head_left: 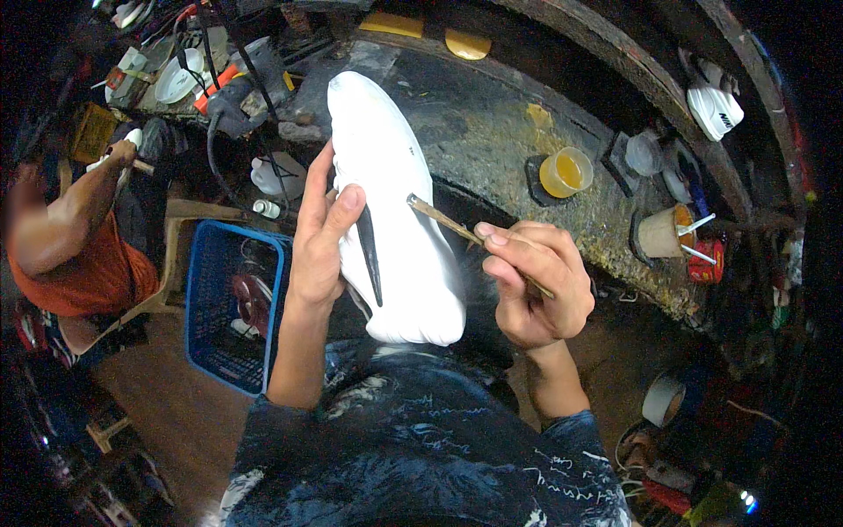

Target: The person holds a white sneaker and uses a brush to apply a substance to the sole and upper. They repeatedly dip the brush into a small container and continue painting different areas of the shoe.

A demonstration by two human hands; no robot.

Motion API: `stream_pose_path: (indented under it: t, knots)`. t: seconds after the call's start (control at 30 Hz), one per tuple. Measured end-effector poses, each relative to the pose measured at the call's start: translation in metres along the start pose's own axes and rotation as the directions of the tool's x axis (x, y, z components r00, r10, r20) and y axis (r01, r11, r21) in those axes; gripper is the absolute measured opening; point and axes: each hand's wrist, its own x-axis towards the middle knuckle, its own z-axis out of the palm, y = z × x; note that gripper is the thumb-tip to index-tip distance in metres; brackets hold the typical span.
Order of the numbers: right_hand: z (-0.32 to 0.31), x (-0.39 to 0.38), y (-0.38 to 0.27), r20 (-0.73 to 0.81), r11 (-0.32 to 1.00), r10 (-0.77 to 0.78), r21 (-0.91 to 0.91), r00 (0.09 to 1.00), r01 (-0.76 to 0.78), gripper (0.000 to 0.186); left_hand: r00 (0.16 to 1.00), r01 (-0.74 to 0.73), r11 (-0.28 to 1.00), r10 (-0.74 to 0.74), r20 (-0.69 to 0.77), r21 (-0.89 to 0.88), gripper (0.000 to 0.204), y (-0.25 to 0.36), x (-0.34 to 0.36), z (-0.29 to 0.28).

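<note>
My left hand [318, 241] grips a white shoe upper [382, 132] by its left side, thumb lying over the near face. The upper stands lengthwise in front of my body, its narrow rounded end pointing away from me. A black pointed strip [370, 255] runs along its surface beside my thumb. In my right hand [549, 281] is a thin wooden-handled brush [446, 220], pinched between thumb and fingers. The tip of this brush meets the upper's right side. Whether there is a shoe last inside the upper is hidden.
A stained workbench [492, 140] stretches ahead, bearing a cup of yellow liquid [565, 171] and a tub with white sticks [663, 233]. Left of me stands a blue plastic crate [198, 307]. Beyond it sits a co-worker in orange [97, 263]. A white shoe [713, 110] rests at right.
</note>
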Motion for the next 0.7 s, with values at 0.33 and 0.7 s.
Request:
stream_pose_path:
  t: [0.33, 0.7]
  knots:
    - [0.000, -0.004, 0.003, -0.059, 0.999, 0.035, 0.014, 0.998, -0.034, 0.036, 0.999, 0.008, 0.999, -0.007, 0.048, -0.034, 0.074, -0.008, 0.004, -0.004]
    - [-0.008, -0.005, -0.001, 0.002, 0.997, 0.060, 0.056, 0.998, -0.060, 0.026, 0.999, -0.024, 0.997, 0.027, 0.043, -0.069, 0.087, -0.012, 0.007, -0.007]
